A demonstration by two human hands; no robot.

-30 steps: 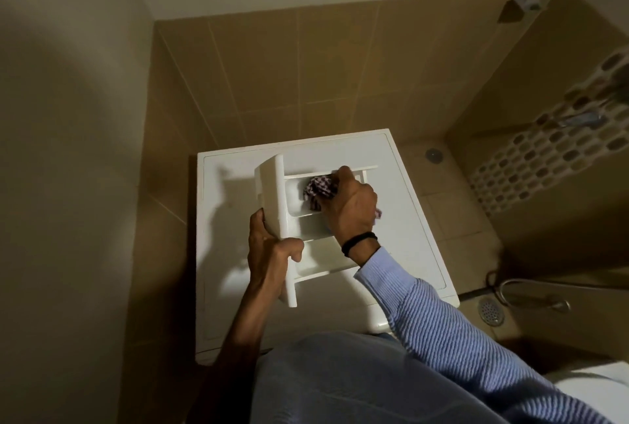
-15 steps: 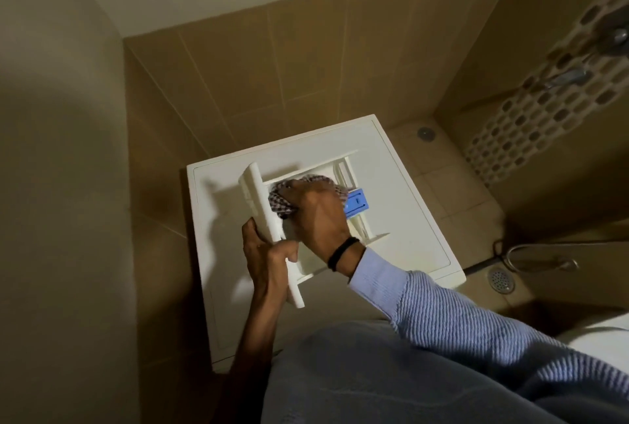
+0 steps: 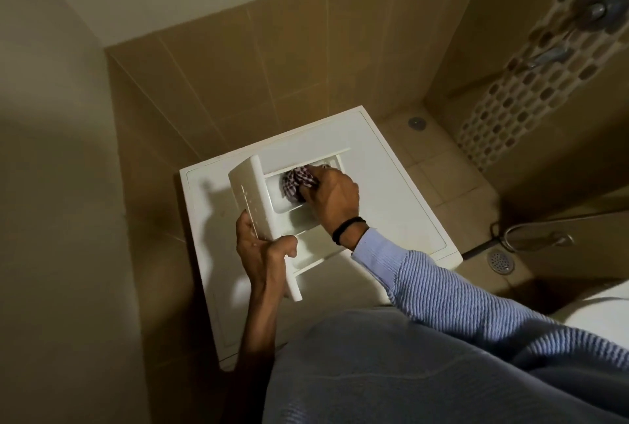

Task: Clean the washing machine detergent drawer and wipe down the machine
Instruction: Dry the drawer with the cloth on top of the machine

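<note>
The white detergent drawer [image 3: 258, 199] is out of the machine and held above the white washing machine top [image 3: 401, 185]. My left hand [image 3: 262, 250] grips the drawer's front panel near its lower end, thumb curled over the edge. My right hand [image 3: 333, 199] holds a bunched checked cloth [image 3: 296, 182] and presses it into the drawer's far compartment. A black band circles my right wrist. The drawer's right side is hidden behind my right hand.
Tiled walls close in behind and to the left of the machine. To the right lies the tiled shower floor with a round drain [image 3: 499, 262], a hose [image 3: 531, 236] and a mosaic wall strip [image 3: 510, 100]. A white fixture edge [image 3: 606, 311] shows at lower right.
My right hand has moved the cloth farther toward the back of the drawer, now covering the blue insert seen earlier. The view has tilted and the drawer sits more level.
</note>
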